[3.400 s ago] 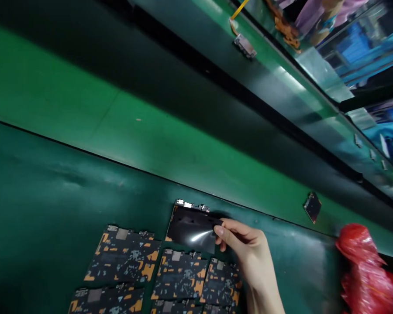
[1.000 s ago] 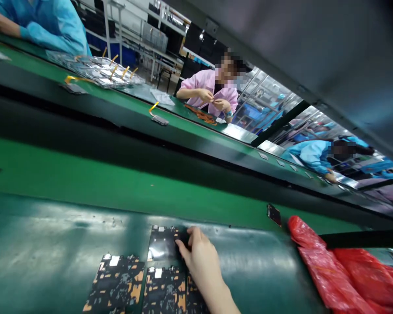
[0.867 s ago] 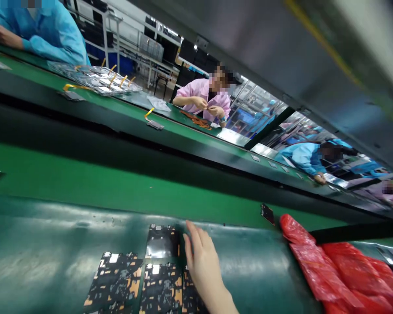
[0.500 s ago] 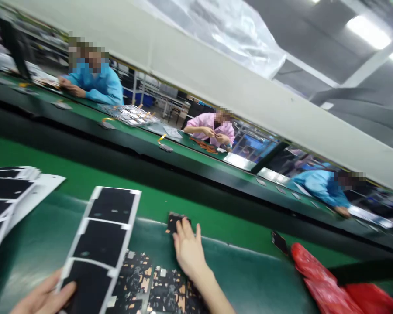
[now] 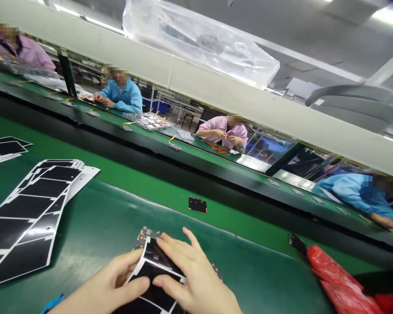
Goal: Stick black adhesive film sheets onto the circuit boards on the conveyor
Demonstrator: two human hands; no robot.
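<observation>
My left hand (image 5: 108,288) comes in from the bottom edge and grips a white sticker sheet with black patches (image 5: 152,272) by its left side, thumb on top. My right hand (image 5: 194,279) lies on the same sheet with its fingers stretched out flat and its thumb resting near my left thumb. Beneath the sheet, the top edge of a dark circuit board with orange marks (image 5: 144,232) shows on the dark green mat (image 5: 94,222). The other boards are hidden by my hands.
A fanned stack of sticker sheets (image 5: 29,209) lies left, with more at the far left (image 5: 3,148). One small board (image 5: 197,204) rides the green conveyor belt (image 5: 134,183), another sits (image 5: 296,243) by a red plastic bag (image 5: 339,279). Several seated people work across the line.
The view has tilted up and swung left. My left hand has brought a sticker sheet over the boards, and my right hand has moved from the top board onto that sheet.
</observation>
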